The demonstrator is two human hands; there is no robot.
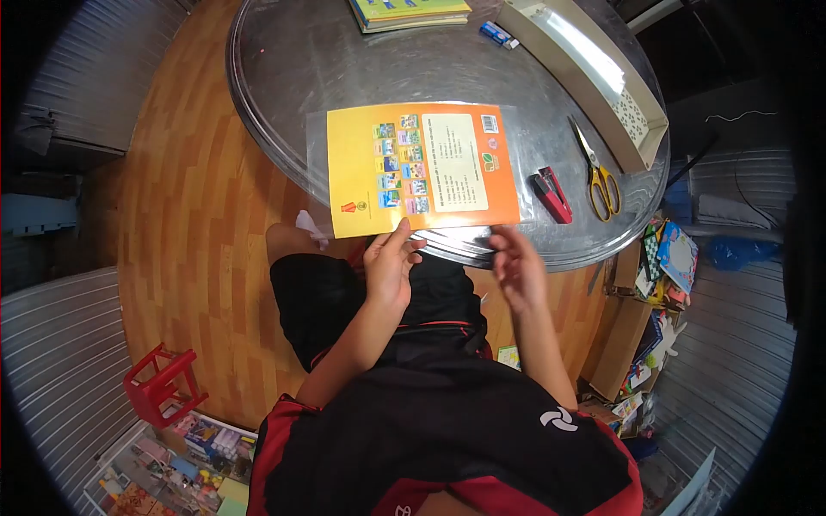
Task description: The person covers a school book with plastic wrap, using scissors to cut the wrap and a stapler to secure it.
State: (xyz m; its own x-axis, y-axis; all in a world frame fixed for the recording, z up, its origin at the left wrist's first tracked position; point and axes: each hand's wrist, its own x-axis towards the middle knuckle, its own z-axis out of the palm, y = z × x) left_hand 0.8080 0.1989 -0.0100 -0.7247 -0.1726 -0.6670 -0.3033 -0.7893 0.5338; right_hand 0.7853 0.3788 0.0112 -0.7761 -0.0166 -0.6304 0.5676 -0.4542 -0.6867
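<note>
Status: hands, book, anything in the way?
Left hand on book's near edge; right hand by near right corner, contact unclear. Back cover up, clear plastic showing at sides. Stapler, scissors to the right.

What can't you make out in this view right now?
All in the head view:
- Front cover of the yellow-orange book: hidden, facing away.
- Its finest print: too small to read.
- Right hand's fingertips: blurred, contact with the book unclear.
- Left hand: curled fingers hide whether it grips the book.
- Book stack: cut off by the top edge.
</note>
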